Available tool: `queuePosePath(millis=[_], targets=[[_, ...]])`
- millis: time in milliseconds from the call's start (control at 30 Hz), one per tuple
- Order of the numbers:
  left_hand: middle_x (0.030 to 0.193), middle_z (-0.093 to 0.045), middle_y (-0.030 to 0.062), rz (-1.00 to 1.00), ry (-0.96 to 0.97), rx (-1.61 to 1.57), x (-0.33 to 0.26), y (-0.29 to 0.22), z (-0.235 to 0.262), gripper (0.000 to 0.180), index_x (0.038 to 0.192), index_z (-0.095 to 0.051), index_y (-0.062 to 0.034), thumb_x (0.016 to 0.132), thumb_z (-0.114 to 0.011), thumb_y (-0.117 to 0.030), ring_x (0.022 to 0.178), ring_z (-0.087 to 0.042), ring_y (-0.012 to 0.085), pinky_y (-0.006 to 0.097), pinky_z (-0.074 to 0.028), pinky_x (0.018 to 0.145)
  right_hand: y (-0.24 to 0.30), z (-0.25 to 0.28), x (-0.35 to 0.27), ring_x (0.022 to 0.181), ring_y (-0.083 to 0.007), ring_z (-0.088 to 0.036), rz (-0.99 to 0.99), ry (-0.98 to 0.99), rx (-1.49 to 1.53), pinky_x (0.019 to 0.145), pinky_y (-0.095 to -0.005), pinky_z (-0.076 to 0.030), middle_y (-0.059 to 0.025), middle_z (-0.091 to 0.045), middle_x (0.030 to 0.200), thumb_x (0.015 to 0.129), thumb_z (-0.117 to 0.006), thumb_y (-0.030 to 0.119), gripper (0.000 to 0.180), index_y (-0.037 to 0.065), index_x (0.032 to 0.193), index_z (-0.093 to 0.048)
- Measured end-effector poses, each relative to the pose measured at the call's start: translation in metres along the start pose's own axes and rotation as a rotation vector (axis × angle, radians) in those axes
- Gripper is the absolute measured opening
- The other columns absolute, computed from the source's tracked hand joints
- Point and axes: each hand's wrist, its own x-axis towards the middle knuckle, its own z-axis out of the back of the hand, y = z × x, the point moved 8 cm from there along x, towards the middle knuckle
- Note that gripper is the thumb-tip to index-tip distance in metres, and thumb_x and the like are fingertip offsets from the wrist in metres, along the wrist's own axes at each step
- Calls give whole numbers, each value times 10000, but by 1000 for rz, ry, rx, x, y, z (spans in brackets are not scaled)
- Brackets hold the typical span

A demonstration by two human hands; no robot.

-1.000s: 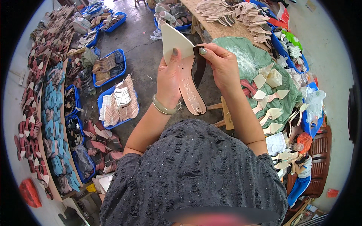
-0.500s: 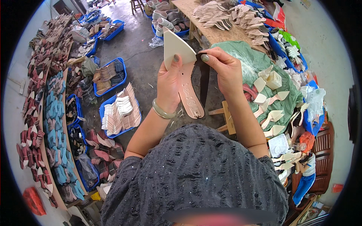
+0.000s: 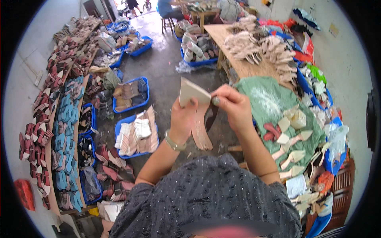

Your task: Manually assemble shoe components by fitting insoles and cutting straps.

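My left hand [image 3: 182, 121], with a pale bangle at its wrist, grips a shoe insole [image 3: 201, 137]. The insole has a broad cream front part and a narrower pinkish-tan heel part with pressed marks. My thumb lies across it where the two parts meet. At the insole's right edge my right hand [image 3: 233, 105] pinches a dark brown strip [image 3: 212, 114] between thumb and fingers. The strip hangs along the edge of the insole, partly hidden behind it.
To my right, a green cloth [image 3: 258, 93] bears loose insoles and a whitish block [image 3: 297, 119]. Beyond it, a wooden table [image 3: 222, 37] carries piled insoles. Blue baskets [image 3: 147, 93] of shoe parts stand left, beside long boards of uppers. People are at the back and lower right.
The view has tilted up, so more of the far room shows and my hands sit lower in it. The dark strip now shows less beside the insole. Both hands keep their grip.
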Motion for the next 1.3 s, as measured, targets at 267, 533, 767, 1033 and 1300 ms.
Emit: queuePosePath(millis=[267, 533, 767, 1033, 1300], targets=[[918, -581, 63, -210, 59, 146, -4, -25, 3, 243, 898, -619, -26, 837, -674, -254, 833, -532, 112, 236, -418, 743, -8, -15, -2, 760, -133, -515, 186, 28, -190, 658, -230, -397, -47, -545, 828, 773, -653, 13, 100, -17, 868, -655], [919, -579, 50, -188, 14, 425, 39, -6, 24, 141, 914, -613, -16, 835, -663, -123, 833, -531, 106, 220, -432, 724, -27, -12, 45, 672, -215, -583, 635, 200, -679, 620, -311, -439, -59, -610, 757, 678, -727, 62, 200, 32, 856, -642], [934, -565, 41, -105, -16, 614, 119, 30, 43, 110, 899, -621, -15, 829, -662, -90, 851, -529, 101, 218, -431, 742, -79, 16, 136, 677, -209, -575, 577, 396, -614, 614, -317, -442, -48, -607, 756, 682, -725, 81, 184, 33, 841, -646], [1342, -359, 88, -47, -50, 531, 255, 70, 35, 455, 1231, -458, -79, 829, -665, -127, 1082, -507, 181, 316, -453, 897, -96, 75, 260, 658, -212, -538, 622, 293, -579, 596, -316, -442, -36, -599, 710, 648, -726, 75, 155, 36, 784, -665], [1402, -362, 141, 256, 4, 170, 339, 135, 31, 672, 1364, -351, -16, 846, -640, -333, 1257, -411, 239, 381, -346, 1038, -126, 126, 354, 672, -209, -537, 634, 347, -494, 562, -299, -433, -34, -581, 737, 640, -719, 40, 167, 48, 804, -692]])
